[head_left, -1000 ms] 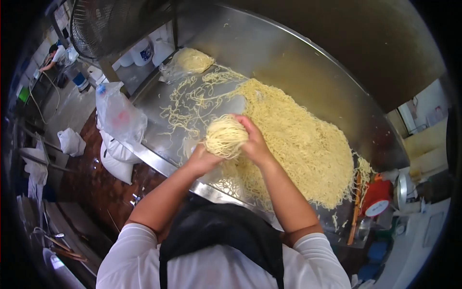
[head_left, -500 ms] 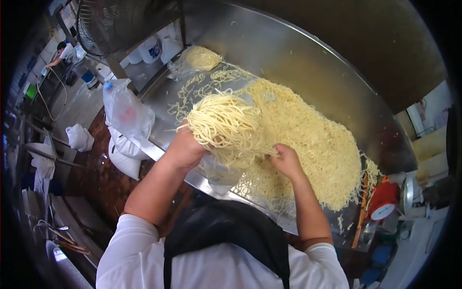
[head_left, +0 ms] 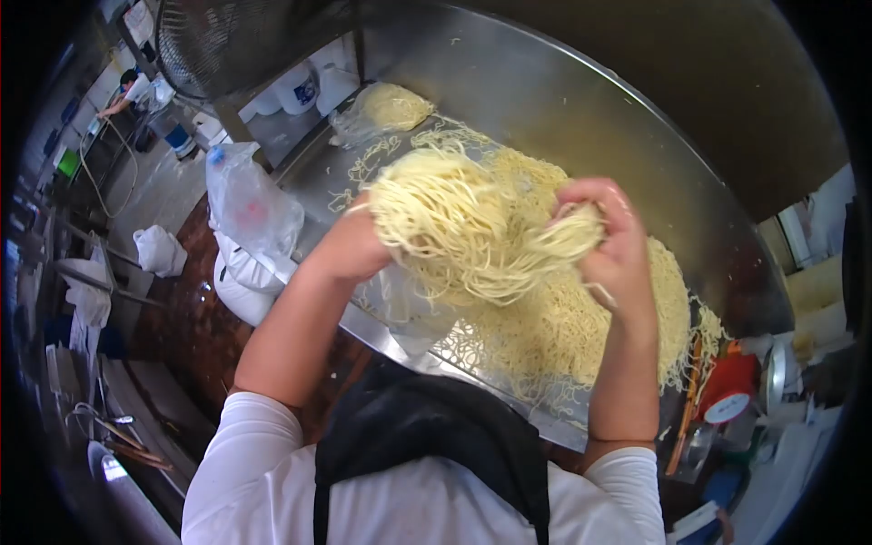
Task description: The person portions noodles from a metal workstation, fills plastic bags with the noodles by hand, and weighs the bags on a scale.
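Note:
A thick bundle of pale yellow noodles (head_left: 445,209) is lifted above the metal work surface. My left hand (head_left: 361,243) is closed around its left side, the fingers mostly hidden by the strands. On the other side my right hand (head_left: 619,238) has its fingers curled around a clump of noodles that runs across to the same bundle. Below and behind spreads a large heap of noodles (head_left: 668,300) in the metal trough (head_left: 727,236). Between my left forearm and the heap, a clear plastic bag (head_left: 413,318) hangs under the bundle at the trough's near edge.
A bag of noodles (head_left: 398,107) lies at the trough's far left. Another plastic bag (head_left: 254,209) hangs by the left corner. Wooden sticks (head_left: 688,404) and a red scale (head_left: 727,386) stand at right. A fan (head_left: 195,45) and a person (head_left: 132,89) are at upper left.
My right hand has risen up and to the right from low over the heap, drawing a clump of noodles with it. My left hand stays at the left of the bundle.

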The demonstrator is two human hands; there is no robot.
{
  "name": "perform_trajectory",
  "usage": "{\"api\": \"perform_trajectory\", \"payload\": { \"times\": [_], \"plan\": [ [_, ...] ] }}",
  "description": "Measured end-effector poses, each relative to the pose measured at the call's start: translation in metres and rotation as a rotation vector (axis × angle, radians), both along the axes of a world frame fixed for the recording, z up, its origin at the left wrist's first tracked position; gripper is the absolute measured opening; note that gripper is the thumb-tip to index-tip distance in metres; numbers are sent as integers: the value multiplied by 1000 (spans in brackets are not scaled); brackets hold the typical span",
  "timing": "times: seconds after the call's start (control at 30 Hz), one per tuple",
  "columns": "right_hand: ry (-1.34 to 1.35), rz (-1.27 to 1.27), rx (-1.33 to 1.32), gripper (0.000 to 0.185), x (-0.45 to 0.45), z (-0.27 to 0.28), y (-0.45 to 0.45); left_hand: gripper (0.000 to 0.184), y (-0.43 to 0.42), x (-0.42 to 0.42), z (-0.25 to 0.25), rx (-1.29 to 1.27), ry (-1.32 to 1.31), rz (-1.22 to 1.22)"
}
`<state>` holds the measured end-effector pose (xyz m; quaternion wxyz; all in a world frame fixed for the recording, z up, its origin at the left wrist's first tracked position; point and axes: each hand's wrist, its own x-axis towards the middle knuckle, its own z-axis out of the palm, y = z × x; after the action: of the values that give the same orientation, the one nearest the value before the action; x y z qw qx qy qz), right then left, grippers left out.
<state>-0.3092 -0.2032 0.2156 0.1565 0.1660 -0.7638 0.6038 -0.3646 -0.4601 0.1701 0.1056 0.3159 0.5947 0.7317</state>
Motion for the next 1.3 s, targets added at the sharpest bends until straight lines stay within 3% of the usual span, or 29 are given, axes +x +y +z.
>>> {"api": "perform_trajectory", "payload": {
  "times": [0.03, 0.07, 0.1, 0.17, 0.23, 0.27, 0.33, 0.43, 0.5, 0.53, 0.63, 0.7, 0.73, 0.8, 0.87, 0.9, 1.0, 1.07, 1.1, 1.13, 1.17, 1.2, 1.23, 1.3],
  "plan": [
    [-24, -1, 123, 25, -7, -9, -9, 44, -3, -9, -5, -207, 147, 29],
    [-46, 0, 245, 29, -15, -28, -18, 37, -6, -19, -19, -386, 119, -66],
    [-65, 0, 366, 33, -24, -50, -25, 39, -9, -32, -53, -571, 375, -33],
    [-504, 117, 864, 43, -43, -99, -36, 45, -9, -19, -67, -1505, 279, -13],
    [-673, 231, 1022, 52, -49, -161, -43, 50, -30, -12, -106, -1686, 207, -81],
    [-597, 210, 916, 58, -43, -172, -46, 53, -43, -12, -117, -1774, 167, -120],
    [-471, 179, 700, 73, -23, -191, -52, 52, -69, -5, -109, -1610, 111, -39],
    [-173, 114, 773, 92, -12, -209, -75, 51, -94, 9, -109, -1372, 109, 27],
    [-276, 145, 785, 92, -6, -217, -91, 50, -108, 11, -113, -1135, 263, 99],
    [-330, 159, 790, 91, -3, -220, -95, 47, -109, 11, -110, -1051, 202, 102],
    [-661, 153, 709, 69, -8, -210, -90, 42, -111, 9, -87, -833, -55, 122],
    [-725, 96, 738, 45, -14, -188, -72, 44, -106, 9, -78, -734, -327, 127],
    [-758, 59, 752, 34, -16, -179, -66, 48, -102, 8, -81, -568, -379, 88],
    [-485, 7, 312, 20, -19, -177, -66, 55, -92, 7, -90, -232, -476, 2],
    [-278, 57, -54, 16, -16, -157, -86, 56, -61, 4, -99, -227, -293, -100],
    [-292, 63, -101, 16, -14, -143, -101, 57, -44, 2, -104, -225, -196, -151],
    [-378, 87, -239, 16, -15, -118, -116, 45, -4, 10, -127, -231, -310, -289],
    [-520, 99, -321, 18, -16, -114, -110, 40, 8, 9, -142, -281, -407, -256],
    [-443, 87, -298, 19, -20, -122, -104, 39, 13, 9, -146, -307, -458, -237],
    [-368, 78, -273, 20, -26, -142, -95, 34, 11, 13, -119, -455, -446, -202],
    [-296, 75, -247, 22, -32, -165, -85, 35, 8, 10, -113, -553, -328, -215],
    [-170, 18, 66, 36, -37, -193, -72, 35, 3, 7, -110, -651, -210, -225],
    [-268, 24, 285, 41, -29, -191, -65, 36, -4, 5, -107, -749, -89, -235],
    [-450, 42, 724, 52, -7, -185, -52, 37, -20, 5, -95, -1208, 110, -150]
  ]
}}
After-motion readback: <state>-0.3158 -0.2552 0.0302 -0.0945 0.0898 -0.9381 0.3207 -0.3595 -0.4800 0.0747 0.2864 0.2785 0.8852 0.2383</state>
